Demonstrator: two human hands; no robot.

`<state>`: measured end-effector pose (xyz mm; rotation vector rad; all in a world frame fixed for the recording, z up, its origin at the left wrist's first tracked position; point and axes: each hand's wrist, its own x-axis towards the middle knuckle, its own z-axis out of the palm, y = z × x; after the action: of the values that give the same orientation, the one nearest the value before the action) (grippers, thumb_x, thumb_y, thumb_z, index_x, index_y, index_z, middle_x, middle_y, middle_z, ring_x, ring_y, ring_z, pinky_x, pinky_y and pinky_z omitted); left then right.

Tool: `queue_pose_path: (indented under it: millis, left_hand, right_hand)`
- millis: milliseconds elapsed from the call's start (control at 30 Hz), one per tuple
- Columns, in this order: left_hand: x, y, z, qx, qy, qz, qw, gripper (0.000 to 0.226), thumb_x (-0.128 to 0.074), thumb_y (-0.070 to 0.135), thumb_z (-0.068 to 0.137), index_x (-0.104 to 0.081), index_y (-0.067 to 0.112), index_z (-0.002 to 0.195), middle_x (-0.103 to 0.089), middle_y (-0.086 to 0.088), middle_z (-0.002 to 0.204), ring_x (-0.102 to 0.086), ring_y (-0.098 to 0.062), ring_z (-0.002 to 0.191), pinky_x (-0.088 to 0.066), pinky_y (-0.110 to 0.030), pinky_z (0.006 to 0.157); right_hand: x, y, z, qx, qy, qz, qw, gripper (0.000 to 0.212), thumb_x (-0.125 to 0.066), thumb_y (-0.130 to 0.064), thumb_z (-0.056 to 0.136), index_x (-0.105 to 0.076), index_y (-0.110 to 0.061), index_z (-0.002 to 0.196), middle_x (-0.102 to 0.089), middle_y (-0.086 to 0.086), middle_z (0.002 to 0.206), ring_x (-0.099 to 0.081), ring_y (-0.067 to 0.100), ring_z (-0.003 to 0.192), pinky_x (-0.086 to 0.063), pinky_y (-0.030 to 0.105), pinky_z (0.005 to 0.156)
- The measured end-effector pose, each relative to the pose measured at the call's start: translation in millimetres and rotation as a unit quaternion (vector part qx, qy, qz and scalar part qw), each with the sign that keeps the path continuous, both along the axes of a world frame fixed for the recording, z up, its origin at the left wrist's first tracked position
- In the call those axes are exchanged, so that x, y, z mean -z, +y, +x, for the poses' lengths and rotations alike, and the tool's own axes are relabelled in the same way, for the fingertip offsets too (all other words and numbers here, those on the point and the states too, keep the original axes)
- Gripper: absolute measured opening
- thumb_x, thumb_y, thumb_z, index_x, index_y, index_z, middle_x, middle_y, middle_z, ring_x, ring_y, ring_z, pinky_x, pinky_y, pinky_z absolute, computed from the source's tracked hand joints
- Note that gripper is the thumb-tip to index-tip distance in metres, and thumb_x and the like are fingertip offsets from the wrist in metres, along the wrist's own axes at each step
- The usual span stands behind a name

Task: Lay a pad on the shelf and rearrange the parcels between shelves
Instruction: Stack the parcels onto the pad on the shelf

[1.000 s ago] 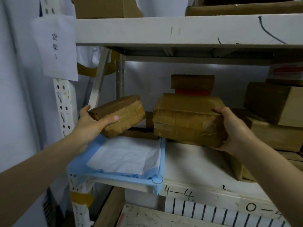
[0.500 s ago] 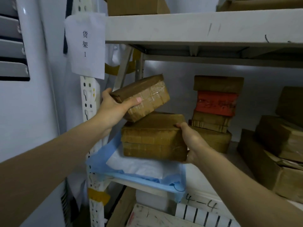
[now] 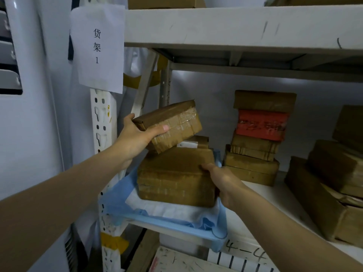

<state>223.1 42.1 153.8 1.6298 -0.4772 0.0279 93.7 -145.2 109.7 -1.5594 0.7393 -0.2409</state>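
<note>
A blue and white pad (image 3: 157, 213) lies at the left end of the white shelf (image 3: 275, 205). On the pad rests a large brown taped parcel (image 3: 174, 179); my right hand (image 3: 222, 181) grips its right side. My left hand (image 3: 139, 134) holds a smaller brown parcel (image 3: 172, 124), tilted, just above the large one. Behind them a third parcel with a white label (image 3: 194, 143) peeks out.
A stack of brown parcels with one red parcel (image 3: 261, 124) stands mid-shelf. More brown parcels (image 3: 330, 185) fill the right end. An upper shelf (image 3: 235, 24) hangs overhead. A paper sign (image 3: 98, 46) is fixed on the left upright. Another shelf lies below.
My right hand carried the large parcel leftward and set it on the pad. My left hand raised the small parcel above it.
</note>
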Motion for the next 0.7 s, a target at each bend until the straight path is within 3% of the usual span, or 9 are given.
queue_pose_path:
  millis: [133,267,367,400,500,600,700]
  left_hand:
    - [-3,-4,3,0.014,-0.009,0.032,0.999,0.136,-0.084,0.062,0.048,-0.007,0.035,0.157,-0.038,-0.005,0.155,-0.045,-0.028,0.136,-0.039,-0.050,0.114]
    - [-18,-16,9,0.064,-0.052,0.087,0.993,0.131,-0.086,0.061,0.054,-0.006,0.037,0.156,-0.039,0.001,0.151,-0.045,-0.024,0.134,-0.039,-0.048,0.114]
    - [-28,-31,18,0.100,-0.077,0.115,0.985,0.120,-0.084,0.047,0.066,-0.006,0.032,0.156,-0.042,0.006,0.138,-0.045,-0.017,0.127,-0.042,-0.036,0.109]
    - [-30,-37,22,0.106,-0.084,0.115,0.984,0.116,-0.084,0.042,0.069,-0.008,0.029,0.156,-0.043,0.008,0.132,-0.046,-0.015,0.124,-0.043,-0.032,0.104]
    - [-36,-52,39,0.106,-0.092,0.106,0.984,0.097,-0.083,0.031,0.078,-0.021,0.022,0.152,-0.049,0.011,0.120,-0.049,-0.014,0.120,-0.044,-0.029,0.099]
    - [-35,-70,65,0.079,-0.096,0.098,0.987,0.077,-0.077,0.023,0.086,-0.033,0.016,0.148,-0.056,0.002,0.127,-0.054,-0.020,0.124,-0.047,-0.038,0.106]
    - [-28,-89,86,0.062,-0.094,0.094,0.989,0.071,-0.074,0.018,0.088,-0.037,0.014,0.148,-0.055,-0.007,0.139,-0.051,-0.025,0.131,-0.045,-0.044,0.110]
  right_hand:
    - [-16,-15,-9,0.010,-0.062,-0.070,0.996,0.055,-0.051,-0.043,0.101,-0.042,-0.012,0.147,-0.051,0.001,0.130,-0.048,0.023,0.116,-0.035,0.041,0.102]
    - [-52,-31,-2,0.002,-0.181,-0.032,0.983,0.067,-0.049,-0.055,0.099,-0.035,-0.021,0.155,-0.044,0.011,0.153,-0.047,0.032,0.136,-0.041,0.048,0.111]
    - [-74,-35,10,-0.052,-0.214,-0.019,0.975,0.065,-0.050,-0.057,0.097,-0.038,-0.026,0.153,-0.046,0.008,0.149,-0.052,0.034,0.130,-0.055,0.046,0.091]
    - [-78,-35,15,-0.061,-0.216,-0.024,0.974,0.059,-0.052,-0.054,0.098,-0.045,-0.022,0.147,-0.053,0.006,0.140,-0.058,0.030,0.119,-0.056,0.044,0.087]
    - [-80,-41,41,-0.050,-0.220,-0.047,0.973,0.031,-0.056,-0.033,0.102,-0.055,-0.018,0.129,-0.065,0.003,0.114,-0.064,0.023,0.100,-0.053,0.050,0.099]
    - [-72,-51,73,-0.043,-0.213,-0.076,0.973,0.042,-0.056,-0.022,0.102,-0.049,-0.017,0.143,-0.065,0.006,0.125,-0.065,0.025,0.108,-0.055,0.041,0.094]
    - [-63,-53,96,-0.038,-0.186,-0.110,0.976,0.047,-0.060,-0.013,0.099,-0.046,-0.022,0.143,-0.066,0.006,0.123,-0.066,0.020,0.097,-0.055,0.027,0.073]
